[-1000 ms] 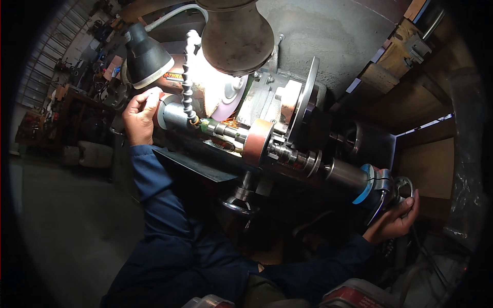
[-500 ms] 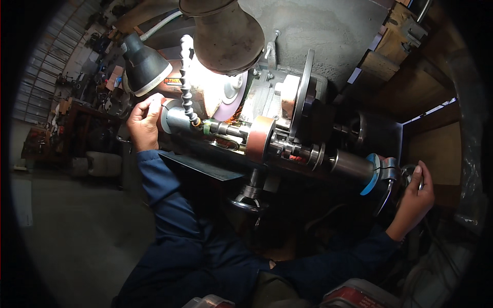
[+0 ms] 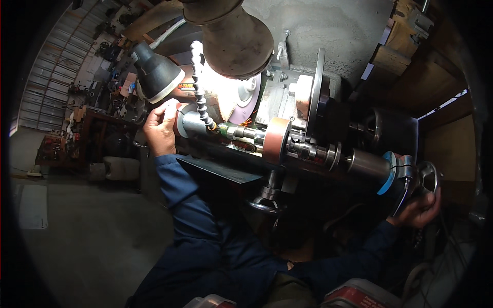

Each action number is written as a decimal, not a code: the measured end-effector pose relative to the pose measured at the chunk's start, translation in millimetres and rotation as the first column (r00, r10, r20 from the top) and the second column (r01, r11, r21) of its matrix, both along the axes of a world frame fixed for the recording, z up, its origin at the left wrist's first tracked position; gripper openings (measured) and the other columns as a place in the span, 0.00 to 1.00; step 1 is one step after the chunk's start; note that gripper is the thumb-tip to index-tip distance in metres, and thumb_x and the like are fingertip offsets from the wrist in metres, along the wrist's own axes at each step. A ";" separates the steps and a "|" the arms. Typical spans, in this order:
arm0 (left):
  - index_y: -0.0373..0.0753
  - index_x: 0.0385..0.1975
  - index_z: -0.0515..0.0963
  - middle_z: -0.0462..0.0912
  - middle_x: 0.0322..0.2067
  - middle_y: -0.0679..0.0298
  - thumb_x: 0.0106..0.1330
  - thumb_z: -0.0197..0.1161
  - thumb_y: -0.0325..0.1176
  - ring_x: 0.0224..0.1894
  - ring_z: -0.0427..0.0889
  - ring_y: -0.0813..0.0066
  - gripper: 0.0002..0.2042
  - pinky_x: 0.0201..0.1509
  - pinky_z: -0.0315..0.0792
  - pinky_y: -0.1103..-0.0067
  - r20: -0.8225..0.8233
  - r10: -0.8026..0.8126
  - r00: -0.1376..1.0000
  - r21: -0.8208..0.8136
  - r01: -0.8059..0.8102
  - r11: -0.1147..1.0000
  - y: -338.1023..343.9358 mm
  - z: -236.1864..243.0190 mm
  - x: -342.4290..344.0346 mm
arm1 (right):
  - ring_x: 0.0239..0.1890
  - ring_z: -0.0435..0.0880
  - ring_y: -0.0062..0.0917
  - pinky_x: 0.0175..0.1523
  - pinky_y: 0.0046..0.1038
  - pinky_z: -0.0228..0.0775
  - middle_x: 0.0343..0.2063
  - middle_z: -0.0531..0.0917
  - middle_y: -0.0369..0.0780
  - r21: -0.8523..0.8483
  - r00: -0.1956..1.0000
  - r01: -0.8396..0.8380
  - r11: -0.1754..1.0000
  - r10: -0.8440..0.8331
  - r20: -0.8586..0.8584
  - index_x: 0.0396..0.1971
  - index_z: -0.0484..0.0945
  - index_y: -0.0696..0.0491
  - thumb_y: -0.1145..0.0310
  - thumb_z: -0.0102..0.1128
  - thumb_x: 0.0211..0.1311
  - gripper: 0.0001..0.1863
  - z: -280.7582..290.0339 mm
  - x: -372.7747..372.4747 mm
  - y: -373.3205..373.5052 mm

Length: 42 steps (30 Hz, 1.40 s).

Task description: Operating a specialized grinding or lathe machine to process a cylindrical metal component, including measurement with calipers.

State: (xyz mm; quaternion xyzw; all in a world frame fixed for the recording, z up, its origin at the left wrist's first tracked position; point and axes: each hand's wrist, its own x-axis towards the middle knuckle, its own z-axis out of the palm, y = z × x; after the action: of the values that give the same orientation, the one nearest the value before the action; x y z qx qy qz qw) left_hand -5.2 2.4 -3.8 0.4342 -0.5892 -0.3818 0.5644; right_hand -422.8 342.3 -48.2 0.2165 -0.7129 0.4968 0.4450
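My left hand [image 3: 160, 128] has its fingers closed on the red-rimmed end of the grey cylindrical head [image 3: 193, 124] at the machine's left. My right hand [image 3: 420, 210] grips the lower rim of a chrome handwheel [image 3: 429, 171] at the right end. Between them a steel shaft [image 3: 246, 134] lies horizontally, with a copper-coloured ring [image 3: 276, 139] and steel collars [image 3: 334, 156]. Behind the shaft are a lit purple grinding wheel [image 3: 250, 112] with small orange sparks below it and a segmented coolant hose [image 3: 201, 90]. A steel sleeve with blue band [image 3: 368, 167] sits by the handwheel.
A black lamp [image 3: 156, 74] and a stained metal housing [image 3: 236, 46] hang above. A lower handwheel [image 3: 264, 204] sticks out at the front near my body, above a sheet-metal tray [image 3: 221, 169]. Wooden blocks [image 3: 390, 59] are at upper right, cluttered shelves [image 3: 87, 133] at left.
My right hand first rose around the handwheel, then moved down to its lower rim. My left hand stays in place on the left head. The whole view has shifted a little.
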 end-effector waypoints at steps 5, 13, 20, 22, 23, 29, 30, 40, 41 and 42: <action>0.30 0.38 0.79 0.83 0.37 0.58 0.61 0.63 0.23 0.38 0.82 0.74 0.07 0.46 0.76 0.79 0.013 -0.002 1.000 -0.029 0.003 1.000 -1.4 -1.2 4.3 | 0.32 0.81 0.25 0.38 0.21 0.74 0.34 0.81 0.45 -0.106 0.849 0.243 0.964 -0.264 -0.457 0.39 0.75 0.62 0.63 0.43 0.72 0.17 -43.1 -37.3 4.1; 0.30 0.38 0.79 0.84 0.37 0.58 0.60 0.64 0.23 0.39 0.81 0.75 0.08 0.47 0.75 0.80 0.017 0.017 1.000 -0.032 -0.016 0.999 0.2 -0.8 2.9 | 0.41 0.82 0.28 0.45 0.27 0.75 0.38 0.82 0.47 0.146 0.993 0.055 0.988 -0.039 -0.108 0.47 0.74 0.64 0.69 0.43 0.72 0.16 7.0 -2.0 1.9; 0.30 0.38 0.79 0.84 0.37 0.58 0.60 0.64 0.23 0.39 0.82 0.76 0.08 0.47 0.75 0.80 0.032 0.044 0.999 -0.045 -0.042 0.998 -1.5 -3.2 5.8 | 0.45 0.82 0.26 0.49 0.25 0.73 0.41 0.84 0.43 0.307 0.878 -0.130 0.943 -0.034 0.478 0.45 0.80 0.55 0.61 0.52 0.68 0.15 65.3 14.0 -14.7; 0.30 0.38 0.79 0.84 0.37 0.58 0.60 0.64 0.23 0.39 0.81 0.76 0.08 0.47 0.75 0.80 0.013 0.027 1.000 -0.041 -0.027 0.999 -0.4 -2.9 5.4 | 0.44 0.82 0.27 0.49 0.25 0.73 0.41 0.84 0.43 0.369 0.868 -0.156 0.916 -0.051 0.494 0.45 0.80 0.54 0.61 0.52 0.68 0.15 66.5 2.3 -8.5; 0.30 0.38 0.79 0.84 0.37 0.58 0.60 0.64 0.23 0.39 0.81 0.76 0.08 0.47 0.75 0.80 0.014 0.026 1.000 -0.042 -0.025 0.999 -0.6 -2.8 5.5 | 0.44 0.82 0.27 0.49 0.25 0.72 0.40 0.84 0.42 0.431 0.859 -0.182 0.884 -0.070 0.507 0.46 0.80 0.53 0.61 0.52 0.68 0.15 67.1 -2.7 -5.9; 0.30 0.38 0.79 0.84 0.37 0.59 0.60 0.64 0.23 0.39 0.81 0.76 0.08 0.47 0.75 0.80 0.025 0.037 0.999 -0.040 -0.036 0.999 -1.6 -5.3 4.3 | 0.44 0.83 0.27 0.50 0.26 0.71 0.40 0.84 0.42 0.562 0.846 -0.268 0.782 -0.088 0.526 0.46 0.80 0.52 0.58 0.54 0.66 0.16 74.3 -21.5 -6.3; 0.30 0.38 0.79 0.84 0.37 0.59 0.60 0.65 0.23 0.39 0.81 0.76 0.08 0.47 0.75 0.80 0.027 0.049 0.998 -0.039 -0.048 0.998 -1.8 -5.6 3.8 | 0.44 0.83 0.27 0.50 0.26 0.71 0.40 0.84 0.42 0.564 0.844 -0.265 0.782 -0.095 0.528 0.46 0.80 0.52 0.58 0.54 0.66 0.16 76.3 -21.2 -8.1; 0.30 0.39 0.79 0.83 0.37 0.58 0.61 0.63 0.22 0.39 0.81 0.76 0.08 0.48 0.75 0.80 0.019 0.012 1.000 -0.043 -0.012 0.999 -3.6 -6.5 1.3 | 0.42 0.83 0.26 0.46 0.24 0.74 0.40 0.84 0.42 0.323 0.887 -0.127 0.938 -0.038 0.461 0.43 0.81 0.55 0.62 0.55 0.66 0.14 62.1 10.8 -12.6; 0.29 0.39 0.79 0.83 0.37 0.58 0.61 0.63 0.22 0.39 0.81 0.76 0.08 0.47 0.75 0.80 0.019 0.013 1.000 -0.032 -0.012 0.999 -3.0 -6.1 1.2 | 0.41 0.83 0.26 0.45 0.23 0.74 0.39 0.84 0.42 0.192 0.899 -0.106 0.976 0.012 0.438 0.42 0.81 0.56 0.63 0.55 0.67 0.14 60.8 19.1 -16.0; 0.29 0.39 0.79 0.83 0.37 0.58 0.61 0.63 0.22 0.39 0.81 0.76 0.08 0.47 0.75 0.80 0.016 0.012 1.000 -0.031 -0.011 0.999 -3.5 -7.0 1.0 | 0.42 0.83 0.27 0.46 0.24 0.74 0.39 0.83 0.44 0.200 0.939 -0.094 0.975 0.020 0.343 0.42 0.79 0.59 0.63 0.52 0.69 0.15 53.6 18.3 -13.0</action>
State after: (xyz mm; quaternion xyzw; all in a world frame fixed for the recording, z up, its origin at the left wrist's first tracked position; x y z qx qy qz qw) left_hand -4.3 -1.0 -10.8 0.4319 -0.5972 -0.3657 0.5684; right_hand -404.5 329.3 5.5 0.1949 -0.8213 0.4600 0.2754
